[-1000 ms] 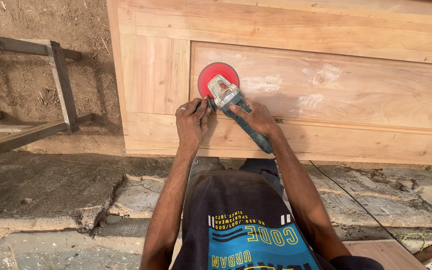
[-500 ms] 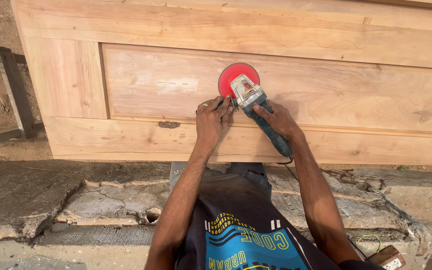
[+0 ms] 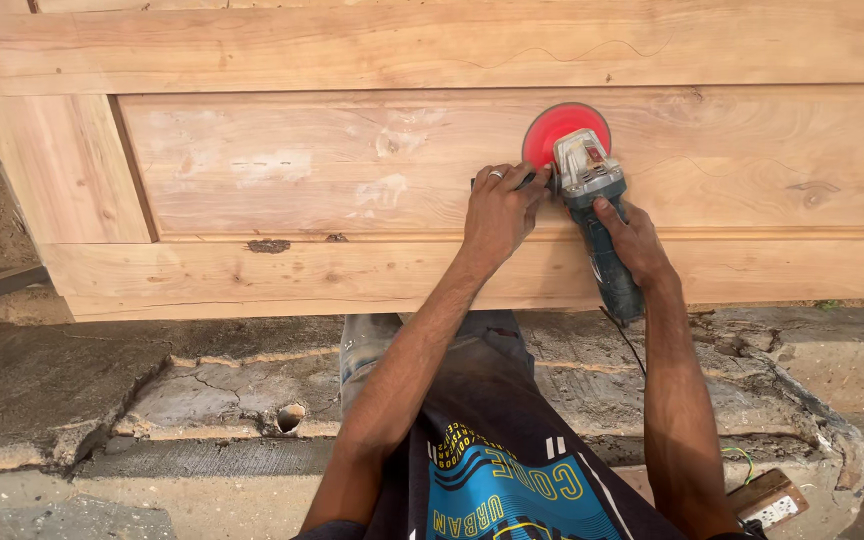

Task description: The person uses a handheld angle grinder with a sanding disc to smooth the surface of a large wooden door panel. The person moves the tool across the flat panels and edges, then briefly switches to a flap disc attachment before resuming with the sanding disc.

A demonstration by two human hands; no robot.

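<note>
Now farther right along the wooden door panel than before: angle grinder, red sanding disc flat on the wood. Right hand clamped round its body; left hand gripping the side handle.

Panel lies open left & right of sander; raised frame rails bound it top & bottom.

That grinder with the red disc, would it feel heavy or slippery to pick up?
Probably hefty for its size: both hands, left and right, steady the grinder. Its metal head suggests front-heaviness. The thick dark body likely grips well, and its trailing cord may tug.
</note>
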